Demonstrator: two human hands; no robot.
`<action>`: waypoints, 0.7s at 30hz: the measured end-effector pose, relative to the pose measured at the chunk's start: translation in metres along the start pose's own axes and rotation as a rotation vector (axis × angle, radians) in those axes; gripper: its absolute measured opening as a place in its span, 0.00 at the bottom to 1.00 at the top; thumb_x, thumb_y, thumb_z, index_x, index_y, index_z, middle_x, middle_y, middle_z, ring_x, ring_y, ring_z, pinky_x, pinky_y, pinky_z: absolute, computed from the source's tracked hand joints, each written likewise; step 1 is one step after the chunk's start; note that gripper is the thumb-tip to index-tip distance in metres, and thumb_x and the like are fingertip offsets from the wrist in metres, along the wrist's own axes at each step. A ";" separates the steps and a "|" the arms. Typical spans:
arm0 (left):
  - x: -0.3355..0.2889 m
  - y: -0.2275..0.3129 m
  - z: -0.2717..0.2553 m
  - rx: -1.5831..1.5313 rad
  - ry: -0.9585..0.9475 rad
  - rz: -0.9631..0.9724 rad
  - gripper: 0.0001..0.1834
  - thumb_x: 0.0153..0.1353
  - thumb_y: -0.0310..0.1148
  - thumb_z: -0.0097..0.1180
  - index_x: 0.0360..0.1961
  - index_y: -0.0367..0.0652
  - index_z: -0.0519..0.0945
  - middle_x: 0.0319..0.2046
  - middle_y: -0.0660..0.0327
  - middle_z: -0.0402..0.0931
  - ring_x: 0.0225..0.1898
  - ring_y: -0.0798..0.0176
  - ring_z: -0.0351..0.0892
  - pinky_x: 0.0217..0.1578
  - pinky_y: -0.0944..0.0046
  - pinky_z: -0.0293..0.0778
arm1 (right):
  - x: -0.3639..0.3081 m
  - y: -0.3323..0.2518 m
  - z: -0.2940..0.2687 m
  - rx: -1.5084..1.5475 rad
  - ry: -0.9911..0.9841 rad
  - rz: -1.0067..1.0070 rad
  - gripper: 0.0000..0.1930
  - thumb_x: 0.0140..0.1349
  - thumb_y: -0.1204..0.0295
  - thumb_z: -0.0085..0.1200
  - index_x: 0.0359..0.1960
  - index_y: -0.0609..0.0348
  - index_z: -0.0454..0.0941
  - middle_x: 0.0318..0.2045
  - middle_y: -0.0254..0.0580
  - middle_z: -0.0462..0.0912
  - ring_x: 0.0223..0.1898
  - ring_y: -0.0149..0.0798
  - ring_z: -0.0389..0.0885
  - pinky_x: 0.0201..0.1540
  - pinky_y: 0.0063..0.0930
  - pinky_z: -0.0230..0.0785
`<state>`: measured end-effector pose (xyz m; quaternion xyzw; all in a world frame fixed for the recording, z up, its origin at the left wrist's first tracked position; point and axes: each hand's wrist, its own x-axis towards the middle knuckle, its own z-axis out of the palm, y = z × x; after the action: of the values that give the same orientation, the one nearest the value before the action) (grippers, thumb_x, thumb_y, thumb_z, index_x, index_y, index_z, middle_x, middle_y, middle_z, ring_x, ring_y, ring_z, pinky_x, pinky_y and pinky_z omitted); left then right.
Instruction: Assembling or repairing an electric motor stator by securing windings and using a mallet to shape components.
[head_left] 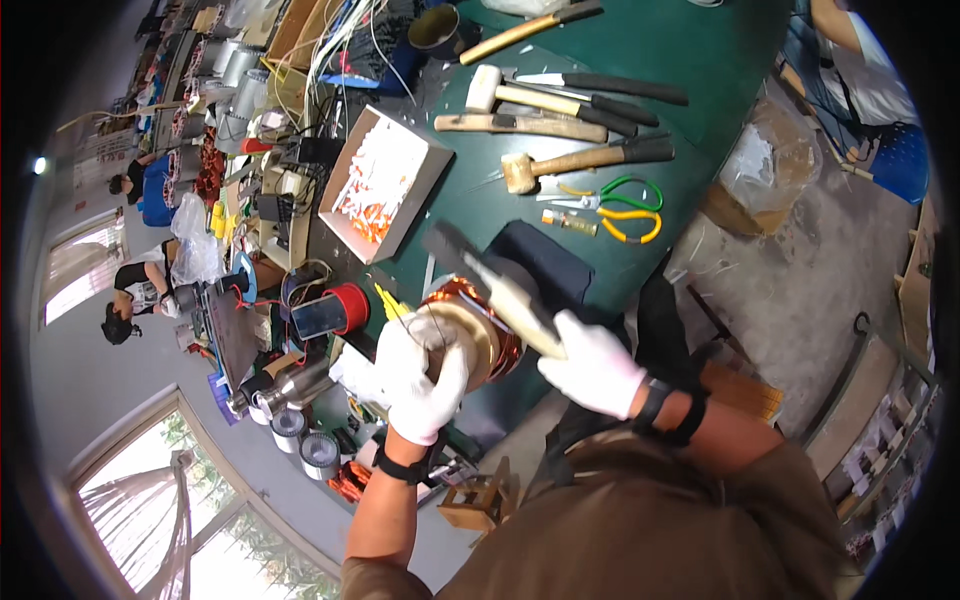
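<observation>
My white-gloved left hand [425, 375] grips the near-left side of a round motor stator with copper windings [507, 358] and a pale ring-shaped end [478, 338]. Its fingers curl at the rim, where thin dark wires show. Yellow sleeved leads [390, 302] stick out beyond the fingers. In my gloved right hand [592, 368] is a tool with a pale handle-like part and a dark far end [520, 312], blurred by motion. It slants over the right side of the stator, and I cannot tell whether they touch. A dark cloth pad [545, 262] lies just behind.
Hammers and mallets [520, 122] lie on the green tabletop [640, 50], with green-and-yellow-handled scissors [625, 208] near its right edge. A carton [400, 215] holds small white and orange pieces. Left are a red spool [350, 308] and metal cylinders [320, 455]. Other people work farther off.
</observation>
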<state>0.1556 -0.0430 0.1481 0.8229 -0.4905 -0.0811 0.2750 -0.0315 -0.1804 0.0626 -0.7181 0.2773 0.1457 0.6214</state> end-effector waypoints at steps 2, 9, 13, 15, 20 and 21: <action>-0.011 0.002 0.000 0.015 0.020 -0.114 0.09 0.54 0.21 0.63 0.37 0.40 0.81 0.40 0.54 0.77 0.46 0.49 0.79 0.52 0.53 0.74 | 0.001 -0.001 -0.010 0.268 0.154 -0.009 0.18 0.63 0.64 0.61 0.42 0.64 0.66 0.27 0.62 0.82 0.29 0.63 0.84 0.32 0.51 0.76; -0.026 0.002 -0.003 -0.093 0.022 -0.219 0.18 0.51 0.27 0.66 0.44 0.38 0.77 0.43 0.53 0.75 0.51 0.50 0.75 0.55 0.52 0.71 | 0.003 0.005 -0.001 0.093 -0.073 0.036 0.18 0.63 0.67 0.61 0.43 0.65 0.67 0.28 0.63 0.82 0.32 0.64 0.85 0.35 0.52 0.76; -0.007 -0.004 -0.026 0.090 -0.306 0.234 0.26 0.44 0.35 0.73 0.47 0.39 0.81 0.47 0.51 0.80 0.52 0.45 0.77 0.55 0.48 0.73 | -0.001 0.001 -0.019 0.559 0.233 0.110 0.18 0.62 0.67 0.64 0.38 0.65 0.66 0.26 0.57 0.82 0.26 0.46 0.87 0.28 0.39 0.75; -0.012 -0.006 -0.021 0.017 -0.289 0.128 0.25 0.44 0.35 0.73 0.45 0.40 0.81 0.45 0.52 0.80 0.51 0.45 0.78 0.54 0.48 0.73 | -0.005 0.005 0.004 0.334 0.225 0.052 0.18 0.63 0.66 0.63 0.41 0.65 0.67 0.26 0.61 0.81 0.28 0.54 0.87 0.30 0.44 0.76; -0.029 -0.012 -0.007 -0.118 -0.104 -0.045 0.21 0.46 0.29 0.72 0.43 0.40 0.81 0.43 0.53 0.80 0.49 0.48 0.78 0.53 0.52 0.74 | -0.003 0.021 0.008 0.156 0.038 0.005 0.20 0.62 0.66 0.63 0.44 0.68 0.68 0.26 0.64 0.81 0.31 0.65 0.84 0.33 0.51 0.75; -0.033 -0.010 -0.004 -0.118 -0.107 -0.045 0.21 0.46 0.29 0.72 0.43 0.40 0.81 0.43 0.53 0.80 0.49 0.48 0.78 0.53 0.52 0.74 | 0.001 0.022 -0.001 0.152 0.115 -0.082 0.18 0.62 0.67 0.63 0.41 0.67 0.67 0.25 0.62 0.81 0.29 0.59 0.86 0.31 0.47 0.75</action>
<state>0.1485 -0.0098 0.1416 0.8107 -0.4802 -0.1599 0.2943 -0.0435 -0.1832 0.0448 -0.6869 0.2933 0.0573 0.6625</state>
